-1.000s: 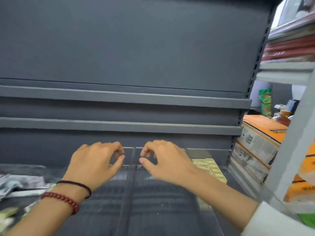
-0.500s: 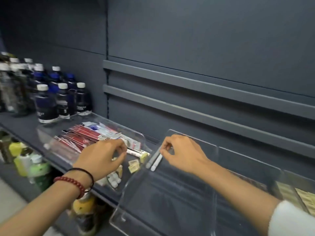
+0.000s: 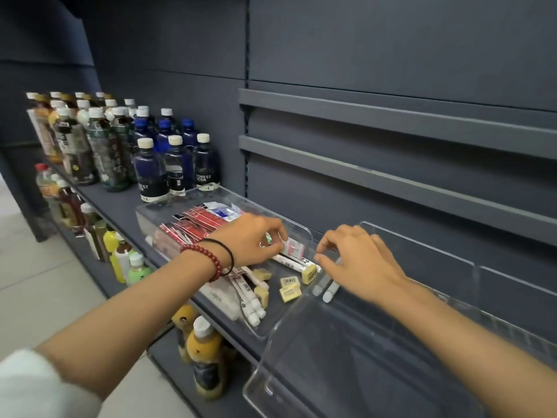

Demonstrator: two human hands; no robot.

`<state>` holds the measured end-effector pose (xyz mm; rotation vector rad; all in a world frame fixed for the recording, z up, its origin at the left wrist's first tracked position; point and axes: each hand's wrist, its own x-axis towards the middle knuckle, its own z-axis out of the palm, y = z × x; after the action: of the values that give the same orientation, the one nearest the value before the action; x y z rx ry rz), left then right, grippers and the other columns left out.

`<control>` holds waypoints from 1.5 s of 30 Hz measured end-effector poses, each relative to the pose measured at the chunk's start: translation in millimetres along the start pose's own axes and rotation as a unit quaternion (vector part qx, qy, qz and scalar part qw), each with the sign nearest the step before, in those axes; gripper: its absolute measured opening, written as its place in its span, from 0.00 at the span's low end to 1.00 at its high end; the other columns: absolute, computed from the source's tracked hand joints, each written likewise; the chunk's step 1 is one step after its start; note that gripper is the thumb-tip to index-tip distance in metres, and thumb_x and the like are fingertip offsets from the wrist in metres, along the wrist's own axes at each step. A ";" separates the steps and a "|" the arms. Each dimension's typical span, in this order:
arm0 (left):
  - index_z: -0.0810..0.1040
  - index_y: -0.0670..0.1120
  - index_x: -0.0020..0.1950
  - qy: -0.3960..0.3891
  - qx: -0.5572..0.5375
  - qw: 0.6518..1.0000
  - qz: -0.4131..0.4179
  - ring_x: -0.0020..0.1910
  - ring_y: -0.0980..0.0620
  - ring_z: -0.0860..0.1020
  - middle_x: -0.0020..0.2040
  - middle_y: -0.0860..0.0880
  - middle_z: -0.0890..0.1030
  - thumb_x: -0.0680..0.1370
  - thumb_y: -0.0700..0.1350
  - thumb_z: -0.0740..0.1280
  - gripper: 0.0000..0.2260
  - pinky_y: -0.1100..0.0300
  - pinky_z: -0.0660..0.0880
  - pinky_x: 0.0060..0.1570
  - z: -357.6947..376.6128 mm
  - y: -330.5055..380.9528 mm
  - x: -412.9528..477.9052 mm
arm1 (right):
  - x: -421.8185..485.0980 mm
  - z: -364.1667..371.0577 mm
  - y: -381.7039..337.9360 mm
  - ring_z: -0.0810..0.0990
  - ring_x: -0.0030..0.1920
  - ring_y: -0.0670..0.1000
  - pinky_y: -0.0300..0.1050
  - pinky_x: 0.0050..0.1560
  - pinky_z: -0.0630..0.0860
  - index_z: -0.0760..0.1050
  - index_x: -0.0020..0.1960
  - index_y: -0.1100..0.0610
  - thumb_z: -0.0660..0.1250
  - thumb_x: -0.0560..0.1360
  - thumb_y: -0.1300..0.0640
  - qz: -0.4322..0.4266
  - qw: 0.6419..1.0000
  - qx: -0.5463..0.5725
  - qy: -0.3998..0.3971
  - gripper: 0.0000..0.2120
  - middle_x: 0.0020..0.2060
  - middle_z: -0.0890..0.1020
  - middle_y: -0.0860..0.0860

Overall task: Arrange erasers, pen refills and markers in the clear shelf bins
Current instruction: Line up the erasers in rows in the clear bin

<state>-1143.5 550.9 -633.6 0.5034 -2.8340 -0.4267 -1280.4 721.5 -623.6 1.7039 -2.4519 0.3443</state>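
Left hand (image 3: 253, 239) is over the clear acrylic left bin (image 3: 141, 217). Grip closed: thumb and fingertips pinch the edge of a small white-and-pink packet (image 3: 294, 249) near the bin's back right.

Right hand (image 3: 361, 263) sits at the left wall of the clear acrylic right bin (image 3: 301, 372). Thumb and forefinger drawn close, other fingers curled. Can't tell if that grip has anything in it.

Key relation: a slim white-capped marker pair (image 3: 327, 289) lies in the right bin against its left wall, directly under the right hand. Long axis runs front-to-back along the wall, caps toward the shelf front, far ends hidden by the hand. Right hand is clearly nearer. The left is across the wall in the other bin.

Left bin holds a mix:
- flat red refill packs (image 3: 196, 224) at the back
- white-capped loose markers (image 3: 251, 309) at the front
- small yellow block erasers (image 3: 291, 292) by the right wall (just across from the marker pair)

My read: sorting barely started, right bin nearly bare. Round barrels may roll on smooth acrylic.

Dark plastic drink bottles (image 3: 177, 167) stand on the grey metal shelf (image 3: 120, 206), left of the bins.
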 end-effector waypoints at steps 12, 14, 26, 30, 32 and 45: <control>0.79 0.61 0.56 -0.204 -0.031 0.978 -0.025 0.55 0.59 0.77 0.53 0.58 0.81 0.61 0.63 0.77 0.25 0.61 0.75 0.57 0.6 -17.5 -10.4 | 10.4 24.2 -13.1 0.71 0.59 0.49 0.45 0.62 0.61 0.76 0.56 0.45 0.56 0.82 0.52 -0.040 0.999 -0.020 0.011 0.10 0.55 0.78 0.45; 0.80 0.62 0.52 -0.212 -0.018 0.977 -0.009 0.52 0.57 0.78 0.51 0.55 0.82 0.60 0.65 0.76 0.23 0.56 0.77 0.56 4.0 -15.6 -9.2 | 10.6 24.8 -14.0 0.71 0.59 0.49 0.45 0.63 0.61 0.76 0.57 0.45 0.55 0.82 0.52 -0.035 0.999 -0.019 0.005 0.11 0.55 0.78 0.44; 0.86 0.50 0.42 -0.122 -0.062 0.990 -0.026 0.44 0.66 0.80 0.44 0.59 0.85 0.70 0.54 0.75 0.08 0.64 0.77 0.51 12.3 -7.1 0.1 | 8.7 6.6 5.1 0.70 0.62 0.48 0.46 0.64 0.61 0.73 0.60 0.46 0.51 0.79 0.36 0.017 0.997 -0.070 0.005 0.20 0.57 0.76 0.44; 0.85 0.51 0.46 -0.060 -0.054 0.997 -0.001 0.45 0.58 0.80 0.44 0.55 0.84 0.70 0.54 0.74 0.09 0.57 0.77 0.51 13.0 5.3 13.5 | 6.7 0.5 14.9 0.70 0.62 0.48 0.45 0.63 0.62 0.73 0.59 0.46 0.52 0.79 0.36 0.033 0.997 -0.067 0.016 0.19 0.56 0.77 0.44; 0.80 0.51 0.52 -0.087 -0.026 0.996 0.017 0.48 0.55 0.79 0.49 0.54 0.81 0.72 0.54 0.73 0.12 0.57 0.76 0.53 17.8 10.9 17.5 | 5.4 -0.9 15.8 0.70 0.61 0.48 0.45 0.62 0.62 0.73 0.59 0.46 0.52 0.79 0.36 0.034 0.997 -0.065 0.017 0.19 0.56 0.77 0.44; 0.61 0.61 0.70 -0.211 0.023 0.977 0.029 0.64 0.49 0.69 0.65 0.49 0.68 0.65 0.49 0.78 0.39 0.50 0.72 0.62 37.2 19.0 22.6 | 1.6 1.6 14.2 0.69 0.63 0.48 0.46 0.62 0.65 0.72 0.61 0.46 0.52 0.79 0.36 0.023 0.997 -0.076 0.004 0.20 0.58 0.75 0.45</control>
<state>-1180.1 568.7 -658.3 0.3730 -3.2640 -0.5106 -1294.3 724.4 -626.4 1.5835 -2.4449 0.1646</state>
